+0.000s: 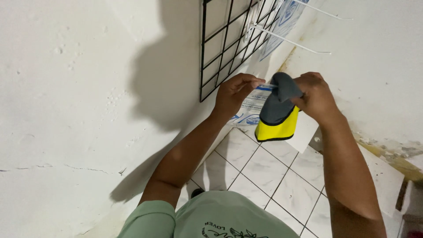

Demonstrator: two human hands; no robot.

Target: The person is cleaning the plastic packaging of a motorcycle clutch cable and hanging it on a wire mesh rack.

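Head view: you look down along a white wall at your two hands, raised in front of a wire rack.
Wall (66, 88): white, rough and cracked low down, with your shadow cast across it.
Wire grid (224, 44): black mesh panel fixed to the wall, cut off by the top edge, so you cannot see how far it runs.
Left hand (233, 92): your fingers are curled and pinched on the top edge of a clear plastic packet (251, 108) with blue print.
Packet: most of it sits behind the sock and your hand; the print is too small to make out.
Sock (277, 112): dark grey with a bright yellow band at the lower end, held between your hands in front of the packet, its top folded over.
Right hand (315, 94): closed around the grey top of the sock; your fingertips are hidden behind the cloth.
Pegs (291, 42): two thin white hooks stick out from the grid to the right, above your hands.
Floor (264, 172): white marbled tiles with dark joints, partly covered by your arms and your green shirt (216, 218).
Right edge: the wall base is stained and flaking; whatever stands in the corner is cut off.
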